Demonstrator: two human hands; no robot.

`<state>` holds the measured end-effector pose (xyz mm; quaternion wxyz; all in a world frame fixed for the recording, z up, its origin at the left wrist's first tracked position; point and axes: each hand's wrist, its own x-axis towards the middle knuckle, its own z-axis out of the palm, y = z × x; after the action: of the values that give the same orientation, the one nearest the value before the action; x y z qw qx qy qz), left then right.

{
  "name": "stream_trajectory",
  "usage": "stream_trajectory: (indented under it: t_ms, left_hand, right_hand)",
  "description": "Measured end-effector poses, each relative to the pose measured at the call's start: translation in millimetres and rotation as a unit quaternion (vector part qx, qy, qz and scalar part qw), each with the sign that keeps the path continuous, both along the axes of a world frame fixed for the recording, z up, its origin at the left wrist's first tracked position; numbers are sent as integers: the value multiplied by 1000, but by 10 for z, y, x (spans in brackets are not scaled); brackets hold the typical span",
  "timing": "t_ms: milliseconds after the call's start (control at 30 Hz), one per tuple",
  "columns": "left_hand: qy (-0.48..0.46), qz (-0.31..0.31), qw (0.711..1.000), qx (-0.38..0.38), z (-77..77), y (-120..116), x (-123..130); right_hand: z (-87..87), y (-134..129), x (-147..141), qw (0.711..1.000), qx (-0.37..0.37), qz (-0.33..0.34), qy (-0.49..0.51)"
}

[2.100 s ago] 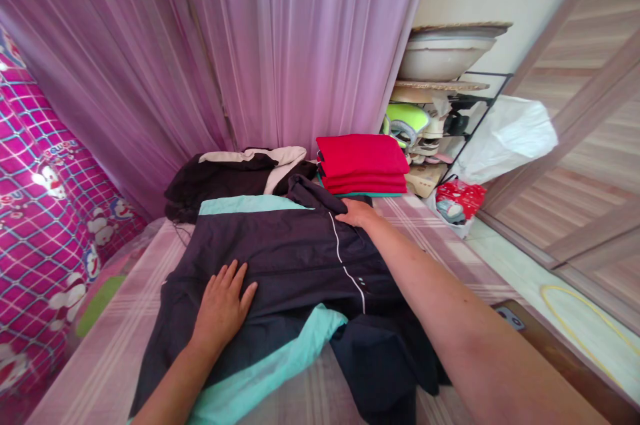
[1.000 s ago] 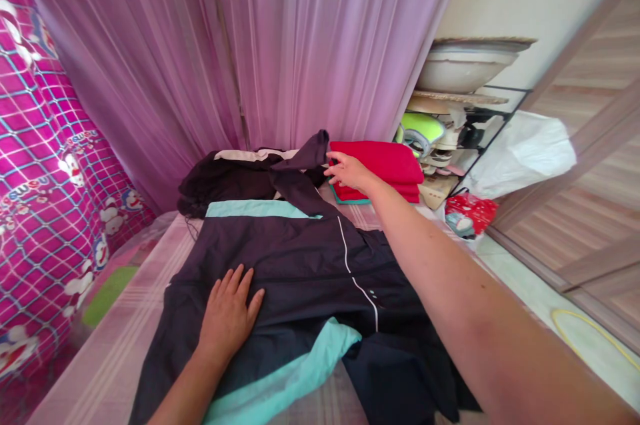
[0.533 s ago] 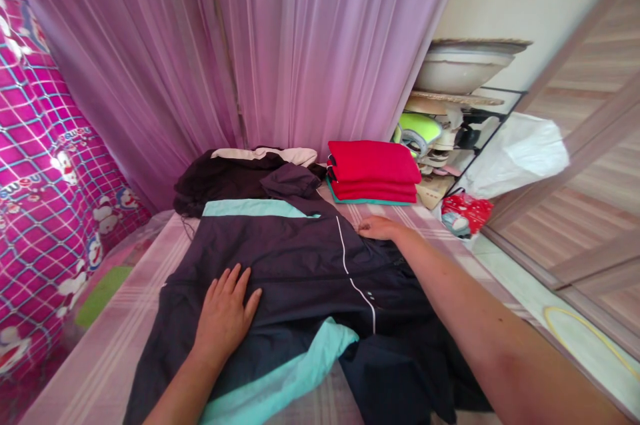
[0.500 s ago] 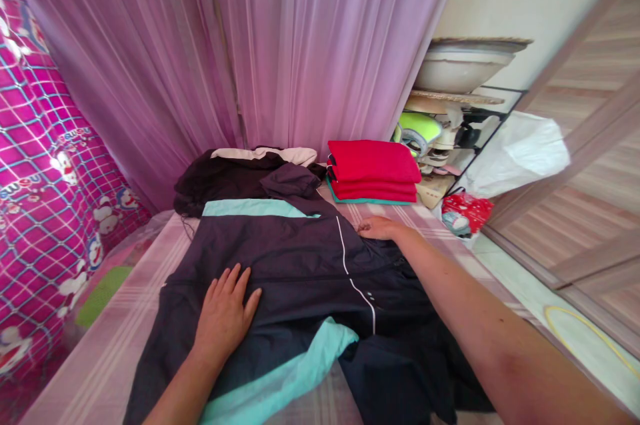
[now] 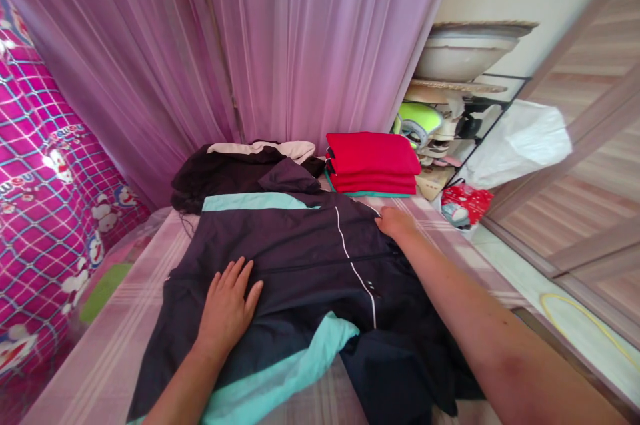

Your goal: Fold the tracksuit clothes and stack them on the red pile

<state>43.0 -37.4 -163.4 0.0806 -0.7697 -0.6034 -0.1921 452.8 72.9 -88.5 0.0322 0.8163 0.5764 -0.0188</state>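
Note:
A dark navy jacket [image 5: 300,238] with mint-green panels and thin white piping lies spread on the plaid-covered surface [image 5: 125,318]. My left hand [image 5: 227,308] rests flat on its body, fingers stretched out. At the jacket's far right edge, my right hand [image 5: 396,223] has its fingers closed on the fabric; the fingertips are partly hidden. One mint strip [image 5: 290,371] runs along the near side, and a dark sleeve [image 5: 395,371] lies toward me at the right.
A folded red stack of cloth [image 5: 373,161] and a dark pile of clothes [image 5: 225,175] sit at the back, before a purple curtain [image 5: 300,38]. On the right stand a rack [image 5: 493,138] with basins and shoes, a white plastic bag [image 5: 525,141] and a wooden door [image 5: 575,158].
My right hand has moved right along the far edge, drawing the jacket's fabric out flatter there. The left hand stays flat in about the same place. The view has shifted slightly.

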Motion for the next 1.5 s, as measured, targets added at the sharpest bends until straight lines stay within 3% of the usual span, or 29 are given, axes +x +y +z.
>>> stream_trajectory:
  t_ms: [133,300,400,567,633,767,833,900,1067,1167,1267,1400,1500]
  left_hand:
    - [-43,-60,997,35,141,-34,-13]
    - [-59,-94,993,43,256,-76,2]
    - [-52,-98,993,39,281,-73,15]
    - [-43,-105,993,-7,303,-29,31]
    - [-42,-103,994,-12,310,-22,45]
    - [-22,-106,994,-17,314,-47,67]
    - [-4,-112,993,-22,295,-77,56]
    - [11,-117,993,-26,261,-120,29]
    - [34,-101,994,6,201,-259,-52]
    - [32,-91,995,30,215,-348,-85]
    - [21,-104,994,40,217,-442,-116]
    - [8,-113,993,41,168,-555,-159]
    - [-1,-113,993,45,130,-594,-180]
  right_hand:
    - [173,-5,-117,995,48,87,-4]
    - [-38,-161,-159,978,24,194,71]
    - [-151,-248,-80,980,2,181,78]
    - [-33,-529,121,963,36,207,167]
    - [-3,-741,231,953,83,197,216]
    - [-62,-1283,494,944,155,111,267]
    - [-103,-1564,609,943,153,80,283]
    - [-122,-1814,690,943,126,95,292]
    - [-113,-2161,727,974,80,143,157]
    - [-147,-2165,685,987,36,143,61]
    - [-175,-2099,683,985,6,164,45]
    - [11,-2073,854,968,-29,181,174]
    - [343,-2141,1083,914,-74,166,363]
